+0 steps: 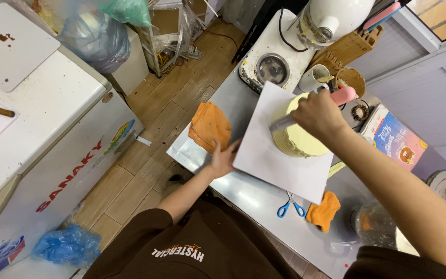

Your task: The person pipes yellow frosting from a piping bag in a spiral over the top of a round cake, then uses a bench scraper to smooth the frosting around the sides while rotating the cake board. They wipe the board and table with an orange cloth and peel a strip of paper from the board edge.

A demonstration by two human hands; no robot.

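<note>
A pale yellow frosted cake (298, 139) stands on a white square board (277, 155) on the steel table (254, 199). My right hand (318, 113) grips a spatula with a pink handle (344, 94); its metal blade lies against the cake's left side. My left hand (224, 159) holds the board's left edge, fingers on the board's corner. An orange cloth (210, 125) lies just left of that hand.
Blue-handled scissors (291, 207) and a second orange cloth (323, 211) lie at the table's near edge. A white stand mixer (295, 46), a cup (313, 77), a wooden knife block (347, 49) and a colourful box (396, 139) crowd the far side. A white chest freezer (42, 134) stands at left.
</note>
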